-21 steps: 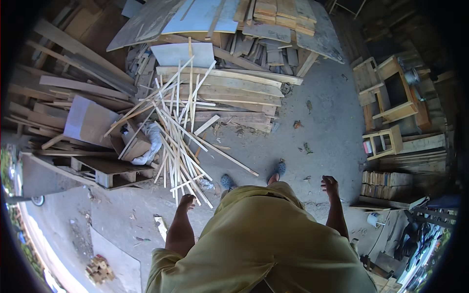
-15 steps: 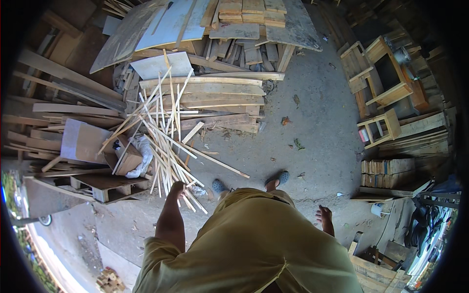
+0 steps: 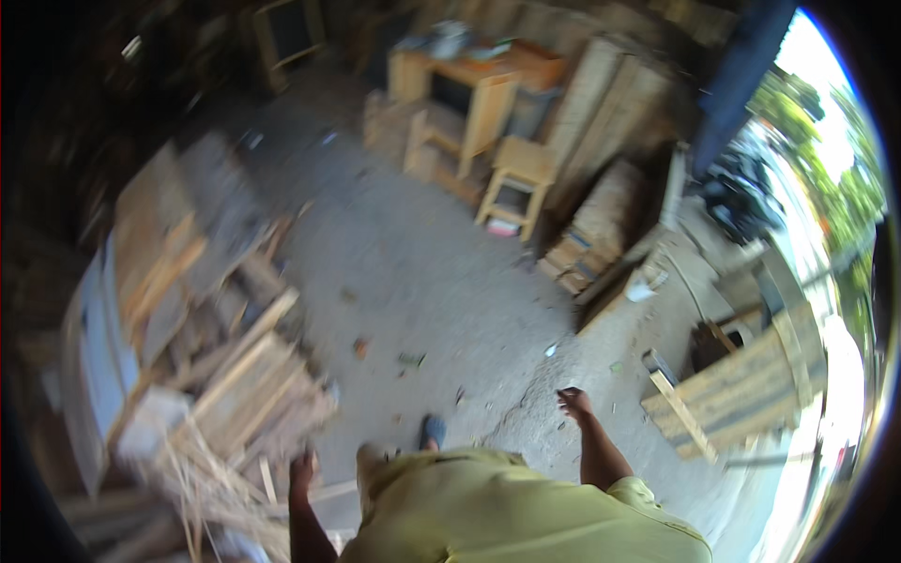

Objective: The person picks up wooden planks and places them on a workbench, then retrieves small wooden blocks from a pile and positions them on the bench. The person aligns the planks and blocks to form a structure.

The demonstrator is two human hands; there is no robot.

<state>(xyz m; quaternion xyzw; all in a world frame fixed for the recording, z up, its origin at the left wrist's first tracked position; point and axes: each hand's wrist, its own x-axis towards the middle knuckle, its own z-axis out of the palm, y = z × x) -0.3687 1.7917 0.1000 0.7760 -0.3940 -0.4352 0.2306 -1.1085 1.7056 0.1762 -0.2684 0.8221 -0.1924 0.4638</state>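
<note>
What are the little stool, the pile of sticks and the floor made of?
The little stool looks like bare, pale wood, unpainted, with square legs. The pile of sticks near the left hand seems to be thin raw wood strips, light and splintery, though blurred. The floor looks like rough grey concrete, dusty and littered with scraps.

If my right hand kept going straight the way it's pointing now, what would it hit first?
The right hand hangs open, holding nothing, fingers aimed down and forward at the bare concrete floor. Nothing shows in that line, so it would likely meet the floor first. The picture is blurred and depth is unclear.
</note>
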